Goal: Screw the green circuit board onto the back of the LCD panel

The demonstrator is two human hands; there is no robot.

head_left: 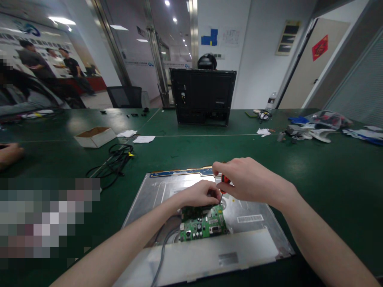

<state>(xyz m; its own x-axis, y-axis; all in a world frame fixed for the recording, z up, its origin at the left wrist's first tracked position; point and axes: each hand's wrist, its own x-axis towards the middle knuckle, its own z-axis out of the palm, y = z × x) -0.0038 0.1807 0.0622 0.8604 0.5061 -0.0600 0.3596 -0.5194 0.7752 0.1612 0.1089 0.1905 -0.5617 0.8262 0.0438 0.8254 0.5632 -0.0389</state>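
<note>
Your right hand [248, 179] is closed around the red-handled screwdriver [225, 181], its tip pointing down at the far edge of the green circuit board [203, 227], while your left hand [199, 194] rests curled on that same edge, and whether it pinches anything cannot be told.

Board [203, 227] on panel [254, 207] (cables [116, 159] left)

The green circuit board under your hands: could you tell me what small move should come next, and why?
Probably press the screwdriver straight down and check its tip sits square before turning. The right hand grips its handle with the shaft pointing at the upper edge of the circuit board, where the left hand rests; the tip is hidden.
</note>
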